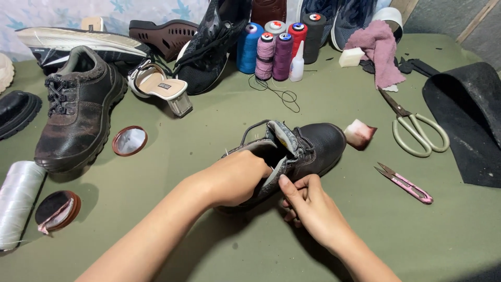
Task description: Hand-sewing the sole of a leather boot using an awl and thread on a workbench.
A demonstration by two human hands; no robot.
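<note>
A black leather boot (308, 149) is found lying near the middle of the green surface (334, 224), toe pointing to the right. The left hand (235, 177) is pushed into the boot's opening, so its fingers are hidden and it cannot be told whether they are closed. The right hand (305, 201) is placed against the near side of the boot, fingers closed on the edge of the collar beside the tongue. A pink-tipped block (359, 133) is seen just beside the toe. Pink-handled thread snips (406, 184) and large scissors (417, 130) are noted to the right, well apart from the boot. Thread spools (279, 47) are stood at the far edge. A second worn boot (78, 112) is recorded on the left
</note>
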